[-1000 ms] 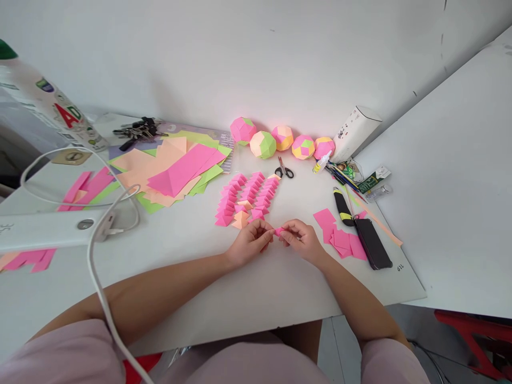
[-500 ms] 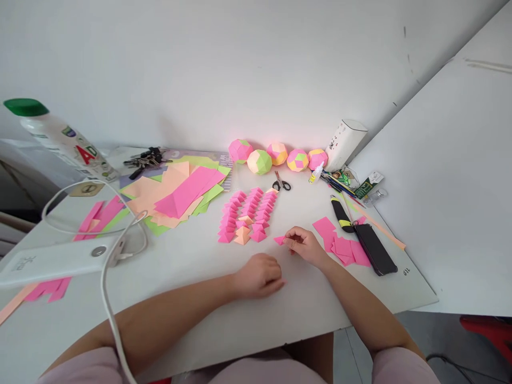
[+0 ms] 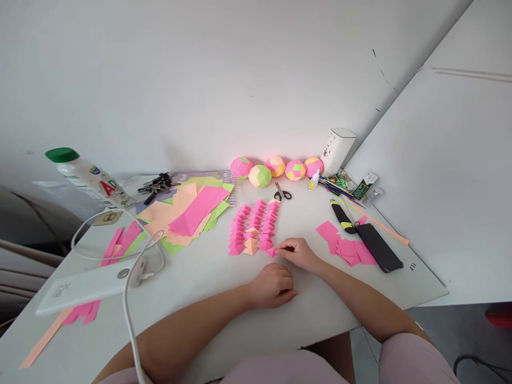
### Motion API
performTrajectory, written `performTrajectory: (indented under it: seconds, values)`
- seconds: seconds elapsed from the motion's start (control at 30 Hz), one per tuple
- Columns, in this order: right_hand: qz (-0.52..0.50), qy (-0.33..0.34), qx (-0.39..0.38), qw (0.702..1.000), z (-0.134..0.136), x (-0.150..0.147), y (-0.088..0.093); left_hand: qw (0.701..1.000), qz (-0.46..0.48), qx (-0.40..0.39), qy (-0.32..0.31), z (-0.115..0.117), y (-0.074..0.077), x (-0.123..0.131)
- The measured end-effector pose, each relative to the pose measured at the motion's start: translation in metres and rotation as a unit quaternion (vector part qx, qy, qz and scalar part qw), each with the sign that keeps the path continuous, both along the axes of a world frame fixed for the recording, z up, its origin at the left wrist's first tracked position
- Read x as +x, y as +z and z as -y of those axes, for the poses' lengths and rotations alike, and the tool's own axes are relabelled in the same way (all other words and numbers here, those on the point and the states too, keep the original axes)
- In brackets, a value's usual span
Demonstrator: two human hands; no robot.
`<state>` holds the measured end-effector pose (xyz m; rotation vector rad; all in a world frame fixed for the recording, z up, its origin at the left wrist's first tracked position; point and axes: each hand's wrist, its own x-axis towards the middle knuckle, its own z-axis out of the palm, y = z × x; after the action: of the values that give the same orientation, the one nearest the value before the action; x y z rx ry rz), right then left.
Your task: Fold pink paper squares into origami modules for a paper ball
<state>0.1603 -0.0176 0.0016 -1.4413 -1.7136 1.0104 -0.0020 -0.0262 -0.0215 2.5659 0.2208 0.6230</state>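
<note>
My right hand point(image 3: 298, 255) pinches the right tip of a pink folded paper piece point(image 3: 271, 252) at the near end of the right-hand row. Beside it stand rows of folded paper pieces point(image 3: 237, 229), mostly pink with a few peach ones point(image 3: 250, 246). My left hand point(image 3: 272, 285) rests on the table just below, its fingers loosely curled and its thumb stretched out, with nothing seen in it. Behind the rows lie small black-handled scissors point(image 3: 282, 194). Several faceted paper balls point(image 3: 260, 176) line the wall.
Coloured paper sheets point(image 3: 196, 213) lie at left, near keys point(image 3: 158, 185), a white bottle point(image 3: 94, 181) and a power bank point(image 3: 92, 285) with a cable point(image 3: 130, 320). Pink paper squares point(image 3: 348, 250), a phone point(image 3: 379, 248), a cutter point(image 3: 343, 217) and a glue bottle point(image 3: 314, 180) are right.
My right hand has moved left and brought the pink folded piece up against the near end of the right row. My left hand stays low on the table. The camera view has shifted.
</note>
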Motion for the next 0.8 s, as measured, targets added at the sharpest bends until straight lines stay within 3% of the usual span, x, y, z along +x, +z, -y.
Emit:
performTrajectory:
  seconds: [0.23,0.43,0.6,0.7,0.8]
  values:
    - [0.065,0.023,0.0,0.998,-0.013,-0.015,0.002,1.0,0.006,0.002,0.004,0.0,-0.001,0.0]
    - [0.056,-0.002,0.022,0.998,-0.009,-0.015,0.001,1.0,-0.002,-0.013,0.005,0.002,0.003,-0.001]
    - [0.053,0.047,0.047,0.996,-0.004,-0.006,0.002,1.0,-0.005,-0.024,0.005,0.003,0.006,-0.003]
    - [0.19,0.062,0.089,0.976,-0.004,0.007,0.016,1.0,-0.005,-0.023,-0.001,0.004,0.007,-0.003]
    - [0.415,-0.059,0.075,0.905,-0.005,0.026,0.034,1.0,-0.011,-0.022,0.003,0.004,0.008,-0.003]
